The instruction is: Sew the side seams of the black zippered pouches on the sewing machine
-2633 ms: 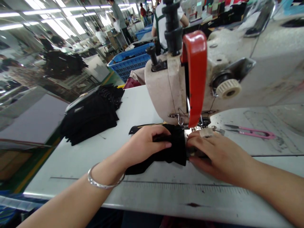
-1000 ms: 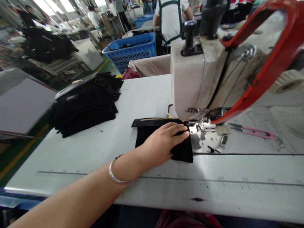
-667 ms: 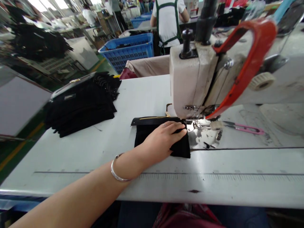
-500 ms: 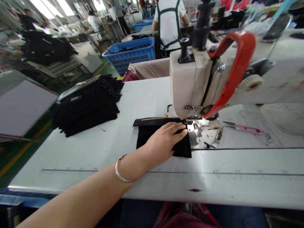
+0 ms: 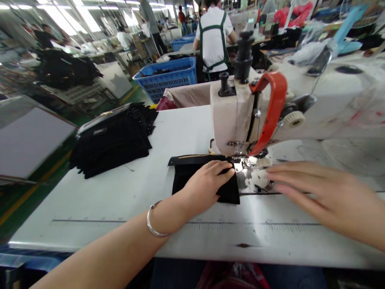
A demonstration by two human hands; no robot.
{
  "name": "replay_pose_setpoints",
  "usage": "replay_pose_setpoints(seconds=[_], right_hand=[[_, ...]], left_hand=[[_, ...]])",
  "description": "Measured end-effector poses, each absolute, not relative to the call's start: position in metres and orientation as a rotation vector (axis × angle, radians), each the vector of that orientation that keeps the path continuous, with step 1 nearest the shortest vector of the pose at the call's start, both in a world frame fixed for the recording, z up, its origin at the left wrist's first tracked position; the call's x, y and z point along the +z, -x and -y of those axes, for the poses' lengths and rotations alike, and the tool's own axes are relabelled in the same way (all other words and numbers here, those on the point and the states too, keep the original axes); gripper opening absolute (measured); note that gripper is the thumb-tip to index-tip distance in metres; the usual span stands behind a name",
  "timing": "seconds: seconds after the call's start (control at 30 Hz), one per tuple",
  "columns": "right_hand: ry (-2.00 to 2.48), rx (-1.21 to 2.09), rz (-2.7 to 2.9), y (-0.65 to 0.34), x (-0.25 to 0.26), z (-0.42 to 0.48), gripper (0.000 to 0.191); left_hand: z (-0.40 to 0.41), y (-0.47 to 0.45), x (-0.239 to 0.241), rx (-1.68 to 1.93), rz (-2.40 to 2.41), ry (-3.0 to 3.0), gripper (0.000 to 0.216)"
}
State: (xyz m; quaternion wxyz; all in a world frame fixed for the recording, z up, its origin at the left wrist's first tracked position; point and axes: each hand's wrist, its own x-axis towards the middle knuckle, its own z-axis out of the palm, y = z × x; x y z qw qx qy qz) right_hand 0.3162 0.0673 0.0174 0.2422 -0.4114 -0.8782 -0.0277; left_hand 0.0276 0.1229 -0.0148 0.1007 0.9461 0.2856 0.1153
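My left hand [image 5: 207,181], with a ring and a silver bangle, lies flat on a black fabric piece [image 5: 184,176], fingers stretched toward the presser foot [image 5: 239,164]. Along the piece's far edge runs a black strip with a gold zip [image 5: 192,156]. Its right end reaches the foot of the sewing machine [image 5: 224,120]. From the right comes my right hand [image 5: 319,190], somewhat blurred, fingers extended and thumb apart, just right of the metal needle plate [image 5: 251,180]. Nothing shows in its fingers. The pink-handled snips are hidden from view.
A stack of black fabric pieces [image 5: 111,144] lies on the left of the white table [image 5: 144,200], which has a ruler scale along its front. A red lever [image 5: 270,108] curves off the machine head. Behind stand a blue crate [image 5: 168,76] and a seated person [image 5: 213,40].
My right hand has come into view from the right, over where the pink snips lay. My left hand stays on the fabric. The view has tilted up slightly.
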Motion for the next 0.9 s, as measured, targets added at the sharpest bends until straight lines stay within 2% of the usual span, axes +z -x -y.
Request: replay_pose_setpoints(seconds=[0.23,0.9], right_hand=[[1.158,-0.139,2.551,-0.27,-0.023,-0.123,0.035],[1.231,-0.032,2.532,-0.268,-0.025,-0.126,0.023]], left_hand=[[-0.124,-0.026,-0.016,0.336,-0.828,-2.791,0.078],[-0.124,-0.028,-0.014,0.34,-0.85,-2.789,0.076]])
